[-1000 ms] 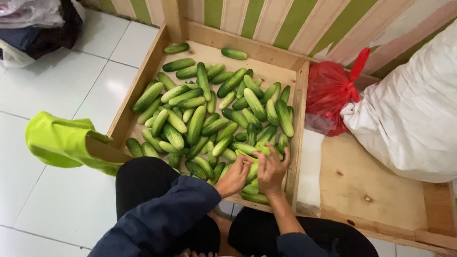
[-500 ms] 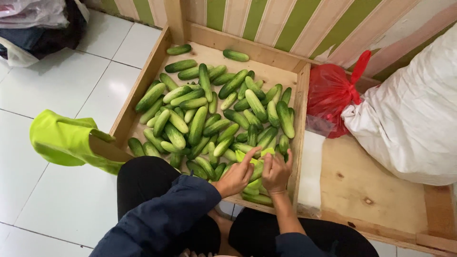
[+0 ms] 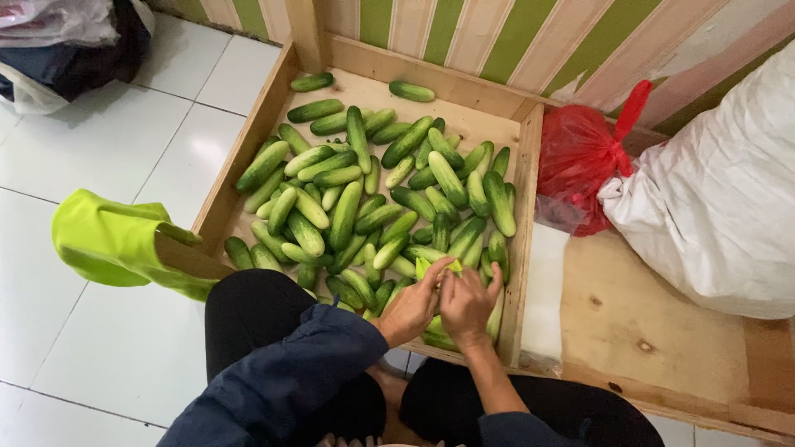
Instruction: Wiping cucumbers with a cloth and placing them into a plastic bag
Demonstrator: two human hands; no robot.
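Both hands meet at the near right corner of the wooden crate (image 3: 248, 157), which is heaped with smooth, oblong green cucumbers (image 3: 364, 199). The left hand (image 3: 410, 308) and right hand (image 3: 466, 305) together pinch a pale yellow-green cucumber (image 3: 439, 266). A crinkled red bag (image 3: 580, 157) sits beside a white sack (image 3: 712, 215).

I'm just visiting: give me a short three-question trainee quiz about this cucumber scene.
1. True or false: the wooden crate holds tomatoes.
2. What lies right of the crate: A) red plastic bag, B) blue bucket, C) basket?
3. What are the left hand and right hand holding together?

Key: 1. False, it holds cucumbers. 2. A. 3. A pale green cucumber at the crate's near edge.
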